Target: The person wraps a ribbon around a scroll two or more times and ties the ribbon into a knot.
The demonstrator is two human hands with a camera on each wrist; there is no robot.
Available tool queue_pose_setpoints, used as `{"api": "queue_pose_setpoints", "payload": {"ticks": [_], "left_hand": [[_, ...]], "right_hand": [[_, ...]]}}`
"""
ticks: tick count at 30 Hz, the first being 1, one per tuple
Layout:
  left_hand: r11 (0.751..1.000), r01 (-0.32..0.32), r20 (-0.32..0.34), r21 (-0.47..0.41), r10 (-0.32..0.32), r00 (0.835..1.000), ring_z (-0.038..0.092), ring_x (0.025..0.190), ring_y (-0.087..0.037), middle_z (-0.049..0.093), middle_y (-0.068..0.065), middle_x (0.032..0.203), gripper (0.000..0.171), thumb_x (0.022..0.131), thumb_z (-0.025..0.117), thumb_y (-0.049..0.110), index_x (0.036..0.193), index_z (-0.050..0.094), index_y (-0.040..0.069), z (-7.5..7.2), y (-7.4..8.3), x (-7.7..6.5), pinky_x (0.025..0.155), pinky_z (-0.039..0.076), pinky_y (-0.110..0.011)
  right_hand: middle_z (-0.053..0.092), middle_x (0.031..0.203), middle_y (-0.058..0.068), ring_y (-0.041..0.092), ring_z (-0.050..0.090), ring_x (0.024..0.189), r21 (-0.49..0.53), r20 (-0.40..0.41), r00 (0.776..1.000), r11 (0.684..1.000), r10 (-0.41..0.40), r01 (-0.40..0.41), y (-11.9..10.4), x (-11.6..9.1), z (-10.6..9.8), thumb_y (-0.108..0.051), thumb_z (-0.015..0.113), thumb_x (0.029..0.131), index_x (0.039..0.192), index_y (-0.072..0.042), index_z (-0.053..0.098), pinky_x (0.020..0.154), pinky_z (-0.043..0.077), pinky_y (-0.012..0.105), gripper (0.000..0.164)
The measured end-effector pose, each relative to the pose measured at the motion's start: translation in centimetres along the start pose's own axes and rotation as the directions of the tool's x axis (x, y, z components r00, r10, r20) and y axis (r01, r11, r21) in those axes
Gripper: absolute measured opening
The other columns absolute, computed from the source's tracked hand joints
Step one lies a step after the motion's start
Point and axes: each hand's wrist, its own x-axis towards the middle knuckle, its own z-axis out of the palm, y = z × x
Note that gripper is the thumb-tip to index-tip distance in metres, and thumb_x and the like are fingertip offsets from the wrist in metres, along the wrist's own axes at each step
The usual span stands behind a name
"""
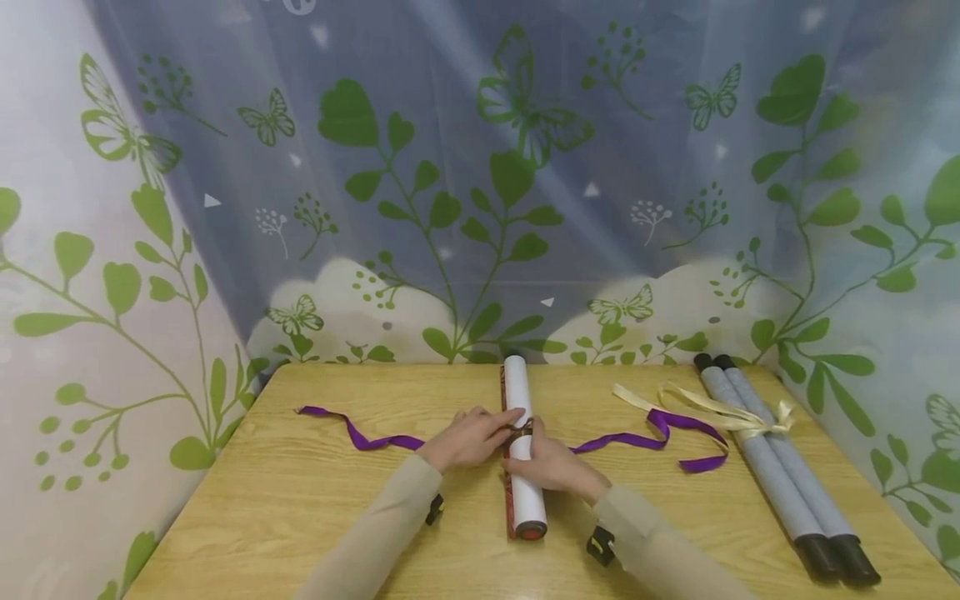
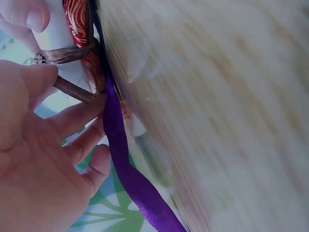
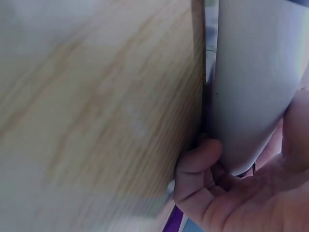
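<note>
A rolled white scroll (image 1: 521, 492) with a red patterned strip along its left side lies lengthwise on the table. Around its middle runs a brown cord (image 2: 65, 55). My left hand (image 1: 467, 437) is at the left of the roll, its thumb and forefinger pinching the cord, with the other fingers spread. From the right, my right hand (image 1: 558, 462) grips the roll, thumb across it and a finger curled at its underside (image 3: 198, 166); its remaining fingertips are hidden. A purple ribbon (image 2: 118, 140) runs crosswise beneath the scroll and trails out on both sides.
Two grey rolls (image 1: 772, 467) with black ends lie side by side at the right, tied with a cream ribbon (image 1: 697, 400). They rest on the wooden table (image 1: 300, 517). A leaf-patterned curtain (image 1: 450, 250) hangs behind the table's far edge.
</note>
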Motion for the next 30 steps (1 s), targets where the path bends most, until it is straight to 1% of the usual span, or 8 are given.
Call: {"api": "queue_pose_setpoints", "payload": {"ticks": [4,12,18,21,23,25,27,30], "left_hand": [[1.000,-0.011,-0.005,0.004,0.011,1.000,0.056,0.116,-0.026,0.066,-0.003,0.128,0.045,0.106,0.042,0.030,0.150,0.039,0.029,-0.1,-0.3,0.0,0.094,0.039,-0.045],[1.000,-0.005,0.016,-0.031,0.006,1.000,0.059,0.119,-0.025,0.065,0.000,0.131,0.046,0.105,0.044,0.029,0.150,0.040,0.027,-0.1,-0.3,0.1,0.102,0.037,-0.058],[0.997,0.007,0.008,-0.075,-0.007,1.000,0.059,0.122,-0.027,0.065,-0.005,0.130,0.051,0.103,0.049,0.027,0.152,0.036,0.018,0.0,-0.8,-0.1,0.106,0.036,-0.060],[0.996,0.036,-0.007,-0.082,-0.036,0.999,0.057,0.123,-0.031,0.064,-0.011,0.130,0.053,0.100,0.056,0.022,0.149,0.040,0.011,-0.1,-1.5,-0.4,0.106,0.038,-0.056],[0.997,0.056,-0.030,-0.058,-0.057,0.998,0.059,0.119,-0.034,0.066,-0.015,0.124,0.047,0.095,0.061,0.016,0.140,0.050,0.005,-0.3,-2.0,-0.7,0.102,0.043,-0.053],[0.996,0.091,-0.062,-0.025,-0.092,0.994,0.061,0.111,-0.035,0.066,-0.016,0.116,0.036,0.091,0.066,0.012,0.125,0.061,0.002,-0.5,-2.4,-1.1,0.096,0.048,-0.051],[0.992,0.130,-0.093,0.009,-0.128,0.987,0.061,0.099,-0.031,0.065,-0.013,0.103,0.019,0.088,0.069,0.009,0.106,0.067,0.002,-0.8,-2.8,-1.4,0.086,0.052,-0.046],[0.983,0.182,-0.116,0.019,-0.179,0.977,0.056,0.086,-0.023,0.060,-0.007,0.090,0.005,0.087,0.071,0.009,0.084,0.067,0.007,-1.0,-3.2,-1.7,0.076,0.051,-0.039]], "right_hand": [[0.065,0.106,0.020,0.024,0.064,0.086,0.007,0.012,1.000,1.000,-0.026,0.026,0.1,0.2,-0.1,-0.040,0.069,0.086,0.150,0.006,0.016,0.076,0.052,0.041,0.095],[0.061,0.121,0.028,0.031,0.065,0.100,-0.013,0.037,0.999,0.999,-0.037,0.038,0.0,0.1,-0.2,-0.043,0.065,0.090,0.152,0.009,0.012,0.089,0.051,0.047,0.096],[0.052,0.134,0.034,0.040,0.059,0.116,0.005,0.076,0.997,1.000,-0.030,0.030,0.4,0.2,-0.8,-0.045,0.056,0.096,0.152,0.010,0.009,0.099,0.046,0.052,0.092],[0.063,0.117,0.027,0.033,0.067,0.086,0.040,0.083,0.997,0.999,-0.002,-0.001,1.0,0.3,-1.6,-0.042,0.045,0.102,0.153,0.006,0.016,0.079,0.054,0.049,0.076],[0.066,0.092,0.021,0.026,0.061,0.060,0.048,0.083,0.996,0.998,0.022,-0.026,1.5,0.5,-2.3,-0.039,0.038,0.106,0.153,0.003,0.022,0.062,0.054,0.042,0.065],[0.062,0.076,0.014,0.018,0.045,0.044,0.010,0.066,0.997,1.000,0.027,-0.028,2.2,0.7,-2.9,-0.032,0.037,0.107,0.148,0.000,0.035,0.049,0.049,0.036,0.053],[0.063,0.077,0.011,0.016,0.052,0.052,-0.078,0.028,1.000,0.997,-0.007,0.009,2.8,0.7,-3.4,-0.024,0.046,0.104,0.137,0.000,0.050,0.055,0.051,0.036,0.040],[0.066,0.088,0.008,0.019,0.056,0.073,-0.236,-0.041,0.995,0.968,-0.093,0.081,3.6,0.8,-4.0,-0.013,0.063,0.094,0.104,-0.004,0.064,0.070,0.050,0.039,0.013]]}}
